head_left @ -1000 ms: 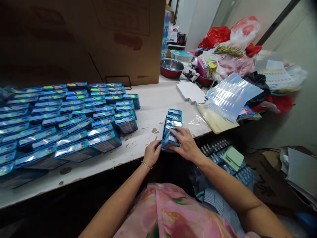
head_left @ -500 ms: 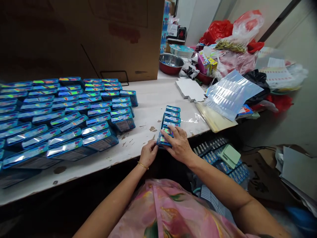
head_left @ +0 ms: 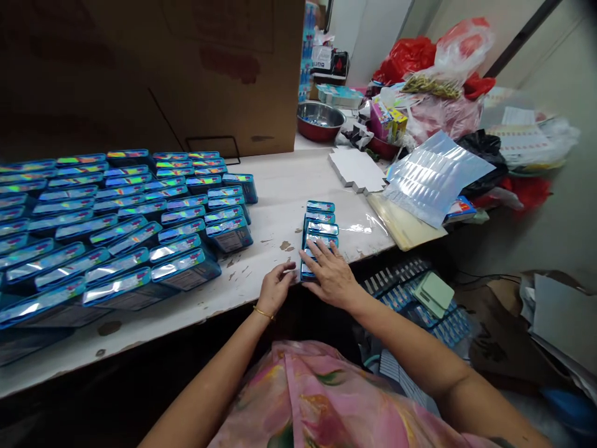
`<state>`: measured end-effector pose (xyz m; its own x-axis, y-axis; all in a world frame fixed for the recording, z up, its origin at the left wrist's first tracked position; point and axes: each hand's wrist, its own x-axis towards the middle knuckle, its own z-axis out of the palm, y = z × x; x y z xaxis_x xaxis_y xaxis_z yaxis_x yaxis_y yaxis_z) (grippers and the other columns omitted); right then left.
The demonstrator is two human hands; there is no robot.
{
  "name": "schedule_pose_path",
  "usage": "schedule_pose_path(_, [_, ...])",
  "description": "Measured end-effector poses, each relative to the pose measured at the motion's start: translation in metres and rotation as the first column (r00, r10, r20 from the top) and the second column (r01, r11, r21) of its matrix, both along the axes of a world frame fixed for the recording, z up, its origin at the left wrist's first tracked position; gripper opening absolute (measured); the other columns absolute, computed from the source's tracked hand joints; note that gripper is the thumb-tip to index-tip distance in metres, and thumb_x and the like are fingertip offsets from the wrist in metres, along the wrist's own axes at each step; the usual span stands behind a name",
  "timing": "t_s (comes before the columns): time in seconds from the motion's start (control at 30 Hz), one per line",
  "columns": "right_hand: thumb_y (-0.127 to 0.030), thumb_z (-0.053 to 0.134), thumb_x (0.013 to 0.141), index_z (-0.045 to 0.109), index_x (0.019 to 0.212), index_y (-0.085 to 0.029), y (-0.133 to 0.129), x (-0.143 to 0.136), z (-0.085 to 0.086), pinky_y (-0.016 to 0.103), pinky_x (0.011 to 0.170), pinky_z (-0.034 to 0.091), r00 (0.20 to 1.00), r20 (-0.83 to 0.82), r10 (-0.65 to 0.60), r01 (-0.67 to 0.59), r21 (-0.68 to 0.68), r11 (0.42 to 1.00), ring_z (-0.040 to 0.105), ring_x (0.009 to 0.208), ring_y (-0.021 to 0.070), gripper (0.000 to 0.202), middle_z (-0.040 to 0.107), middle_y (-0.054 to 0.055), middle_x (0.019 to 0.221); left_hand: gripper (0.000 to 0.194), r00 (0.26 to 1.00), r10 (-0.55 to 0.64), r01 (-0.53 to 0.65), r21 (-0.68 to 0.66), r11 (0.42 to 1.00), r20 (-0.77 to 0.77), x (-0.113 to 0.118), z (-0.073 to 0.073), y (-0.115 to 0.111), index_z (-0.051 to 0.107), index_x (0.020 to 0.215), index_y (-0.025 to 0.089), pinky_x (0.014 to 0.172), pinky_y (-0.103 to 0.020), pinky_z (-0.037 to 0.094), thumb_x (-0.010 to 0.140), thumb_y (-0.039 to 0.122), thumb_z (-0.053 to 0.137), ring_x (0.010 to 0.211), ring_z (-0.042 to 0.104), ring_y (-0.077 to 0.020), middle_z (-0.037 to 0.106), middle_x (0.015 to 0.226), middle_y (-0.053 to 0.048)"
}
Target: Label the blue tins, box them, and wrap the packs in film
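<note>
A short row of small blue boxes (head_left: 321,228) with shiny tops stands at the table's front edge. My right hand (head_left: 329,272) lies over the near boxes of this row, its fingers spread across their tops and hiding part of them. Just left of the nearest box is my left hand (head_left: 276,287), fingers slightly bent and apart from the thumb, with nothing visible in it. Whether its fingertips touch the box I cannot tell. Many more blue boxes (head_left: 180,269) of the same kind stand in packed rows on the left.
Behind the boxes rises a large cardboard carton (head_left: 149,74). A metal bowl (head_left: 321,121), a white cut-out card stack (head_left: 358,169), clear plastic sheets (head_left: 433,177) and heaped bags (head_left: 410,59) lie at the back right. Below the table edge sits a pale green device (head_left: 435,294).
My left hand has drawn slightly left, and its fingers have parted. My right hand has flattened over the near boxes. The view has shifted a little.
</note>
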<state>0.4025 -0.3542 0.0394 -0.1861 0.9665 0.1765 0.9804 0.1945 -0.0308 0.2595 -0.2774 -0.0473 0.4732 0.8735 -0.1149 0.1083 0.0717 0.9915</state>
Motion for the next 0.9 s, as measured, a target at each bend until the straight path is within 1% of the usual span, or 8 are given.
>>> schedule_pose_path(0.1, [-0.056, 0.046, 0.077, 0.027, 0.136, -0.020, 0.006, 0.014, 0.006, 0.046, 0.105, 0.013, 0.995, -0.066, 0.076, -0.080, -0.068, 0.994, 0.013, 0.132, 0.0254, 0.071, 0.023, 0.010, 0.143, 0.043, 0.998, 0.054, -0.055, 0.053, 0.997, 0.021, 0.008, 0.012, 0.014, 0.057, 0.109, 0.015, 0.096, -0.034, 0.036, 0.074, 0.039, 0.052, 0.108, 0.052, -0.0200, 0.057, 0.117, -0.010])
schedule_pose_path(0.27, [-0.055, 0.036, 0.082, 0.027, 0.136, -0.021, 0.046, 0.035, 0.010, 0.052, 0.104, 0.004, 0.965, -0.201, -0.170, 0.165, -0.042, 0.985, 0.009, 0.133, 0.0254, 0.064, 0.023, 0.008, 0.143, 0.055, 0.998, 0.027, -0.024, -0.038, 0.999, 0.062, 0.042, 0.037, 0.034, 0.045, 0.123, 0.018, 0.103, -0.034, 0.026, 0.080, 0.051, 0.040, 0.125, 0.034, -0.0190, 0.036, 0.137, -0.008])
schedule_pose_path(0.4, [-0.062, 0.040, 0.076, 0.035, 0.132, -0.024, 0.065, 0.058, 0.000, 0.052, 0.105, 0.002, 0.902, -0.420, -0.095, 0.004, -0.212, 0.977, 0.010, 0.133, 0.0258, 0.067, 0.024, 0.004, 0.142, 0.058, 0.994, 0.062, -0.047, -0.156, 0.987, 0.088, 0.064, 0.047, 0.042, 0.048, 0.119, 0.017, 0.103, -0.035, 0.027, 0.080, 0.058, 0.034, 0.127, 0.030, -0.0198, 0.036, 0.137, -0.008])
schedule_pose_path(0.47, [-0.064, 0.032, 0.079, 0.037, 0.131, -0.024, 0.060, 0.073, -0.006, 0.047, 0.107, 0.004, 0.752, -0.637, -0.170, 0.079, -0.169, 0.983, 0.008, 0.134, 0.0224, 0.065, 0.023, 0.003, 0.143, 0.057, 0.993, 0.095, -0.082, -0.177, 0.981, 0.069, 0.072, 0.050, 0.048, 0.051, 0.115, 0.016, 0.103, -0.035, 0.027, 0.079, 0.058, 0.036, 0.127, 0.031, -0.0208, 0.039, 0.135, -0.010])
schedule_pose_path(0.6, [-0.066, 0.030, 0.078, 0.032, 0.133, -0.022, 0.046, 0.086, -0.023, 0.038, 0.109, 0.008, 0.237, -0.944, -0.230, 0.391, -0.124, 0.912, 0.010, 0.133, 0.0182, 0.070, 0.019, 0.003, 0.144, 0.057, 0.986, 0.132, -0.110, -0.200, 0.974, 0.103, 0.090, 0.057, 0.065, 0.046, 0.120, 0.016, 0.098, -0.035, 0.034, 0.079, 0.054, 0.042, 0.124, 0.036, -0.0209, 0.042, 0.133, -0.011])
schedule_pose_path(0.73, [-0.066, 0.036, 0.076, 0.025, 0.135, -0.028, 0.062, 0.055, -0.042, 0.042, 0.104, 0.024, -0.192, -0.978, -0.076, 0.291, -0.131, 0.948, 0.033, 0.125, 0.0190, 0.071, 0.041, 0.002, 0.133, 0.054, 0.984, 0.061, -0.018, -0.247, 0.969, 0.167, 0.101, 0.062, 0.073, 0.034, 0.131, 0.023, 0.093, -0.030, 0.040, 0.081, 0.041, 0.045, 0.112, 0.050, -0.0171, 0.046, 0.131, -0.005])
schedule_pose_path(0.83, [-0.065, 0.039, 0.075, 0.025, 0.134, -0.030, 0.086, 0.024, -0.051, 0.041, 0.096, 0.036, -0.343, -0.939, -0.025, 0.140, -0.077, 0.987, 0.048, 0.113, 0.0187, 0.070, 0.052, 0.001, 0.123, 0.052, 0.983, 0.126, -0.084, -0.280, 0.956, 0.136, 0.086, 0.060, 0.076, 0.031, 0.132, 0.028, 0.090, -0.031, 0.043, 0.082, 0.036, 0.044, 0.102, 0.056, -0.0151, 0.050, 0.127, -0.002])
schedule_pose_path(0.9, [-0.065, 0.039, 0.075, 0.031, 0.131, -0.029, 0.099, 0.018, -0.053, 0.040, 0.093, 0.039, -0.301, -0.953, -0.039, 0.072, -0.063, 0.995, 0.052, 0.107, 0.0184, 0.067, 0.055, 0.000, 0.118, 0.053, 0.971, 0.209, -0.171, -0.283, 0.944, 0.112, 0.069, 0.057, 0.080, 0.029, 0.133, 0.030, 0.089, -0.032, 0.044, 0.082, 0.036, 0.043, 0.101, 0.057, -0.0150, 0.048, 0.128, -0.001])
